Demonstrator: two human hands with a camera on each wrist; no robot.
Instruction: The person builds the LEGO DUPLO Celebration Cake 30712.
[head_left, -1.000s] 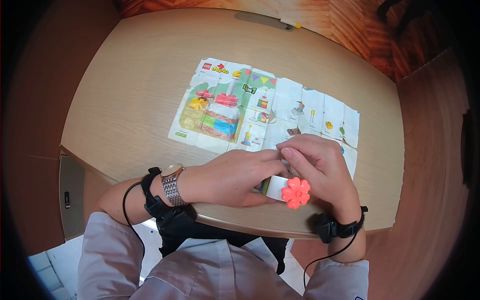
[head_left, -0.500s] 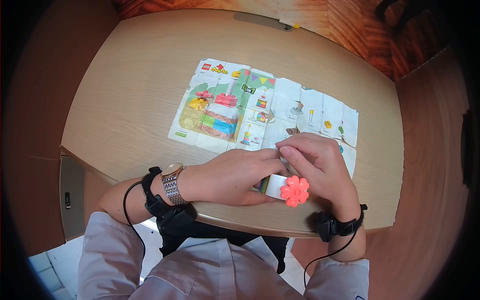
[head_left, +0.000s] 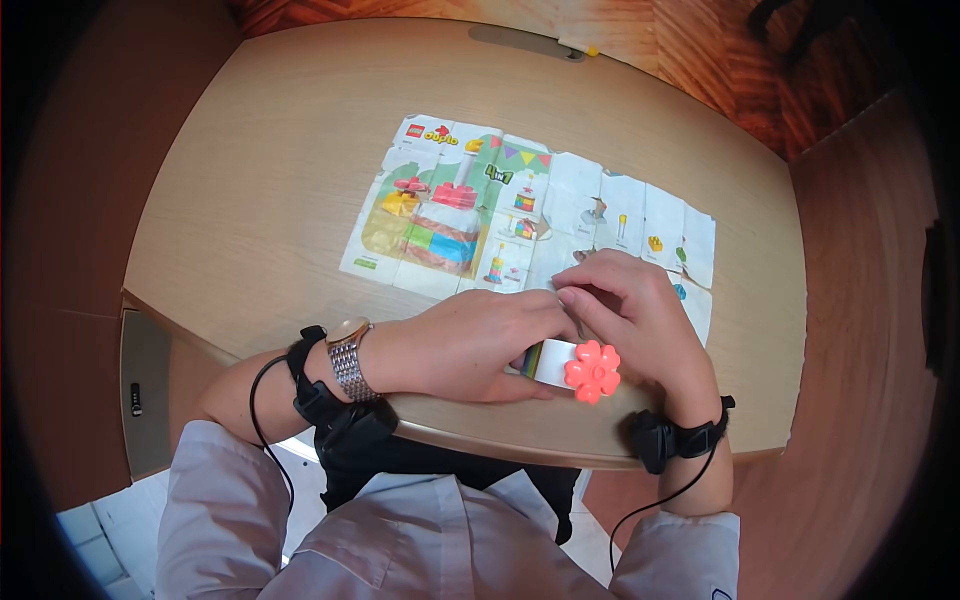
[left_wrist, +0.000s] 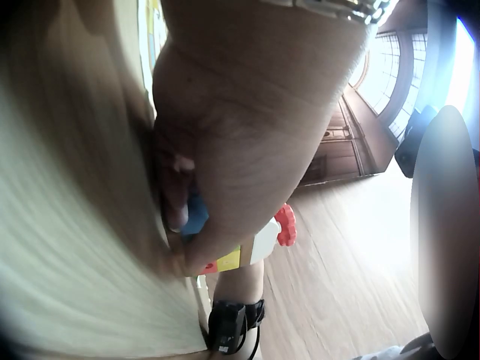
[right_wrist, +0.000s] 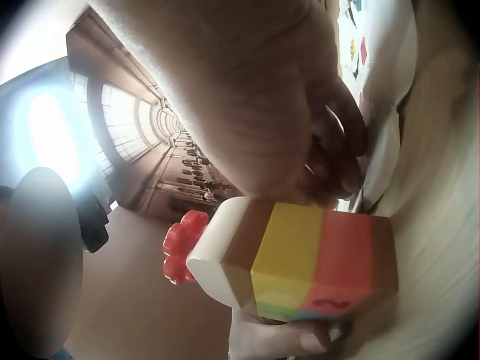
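Observation:
A stack of toy building bricks [right_wrist: 315,255] stands near the table's front edge, with brown, red, yellow and white layers in the right wrist view. Topping it is a coral-red flower piece [head_left: 592,372]. My left hand [head_left: 478,345] grips the stack from the left side, its thumb low along it; blue shows between the fingers in the left wrist view. Just right of the stack, my right hand [head_left: 645,315] rests with loosely curled fingers and holds nothing visible. Its fingertips come right up to the left hand's knuckles, over the near edge of the printed sheet [head_left: 575,180].
The creased sheet, printed with brick models, lies across the middle of the wooden table [head_left: 270,180]. A dark slot [head_left: 525,42] is set into the far edge. Brown panels [head_left: 870,300] flank the table. Each wrist carries a black strapped camera [head_left: 655,440].
Both hands and the brick stack have shifted slightly away from the body. The left hand keeps its grip, and the right hand stays loosely curled.

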